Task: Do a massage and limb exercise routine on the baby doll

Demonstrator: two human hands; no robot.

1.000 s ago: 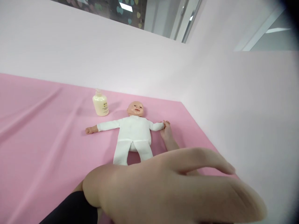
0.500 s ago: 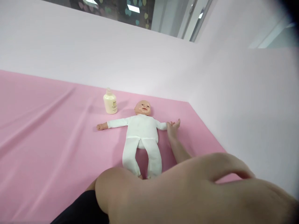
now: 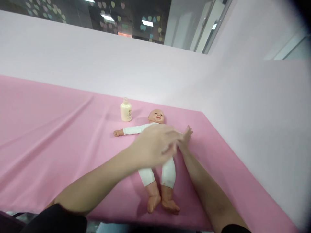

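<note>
A baby doll [image 3: 145, 176] in a white outfit lies on its back with its arms spread and bare feet towards me. Its far-left arm rests on the pink cover. At the doll's other arm, on the right, my right hand [image 3: 185, 140] looks closed around the doll's hand, though the grip is partly hidden. My left hand [image 3: 154, 145] hovers over the doll's torso, palm down and blurred, its fingertips near my right wrist. Whether they touch I cannot tell. Beyond the doll's left-lying arm stands a pale yellow pump bottle [image 3: 126, 112].
The pink cover [image 3: 60, 136] has long wrinkles and ends at a front edge near me. A white wall [image 3: 109, 64] rises behind, and another white wall [image 3: 255, 113] closes the right side. Above the back wall is a window [image 3: 136, 19] with heart decorations.
My left hand has moved from the near right foreground forward and left, over the doll's torso. My right hand stays at the doll's hand. The view has shifted, so the doll's feet now show.
</note>
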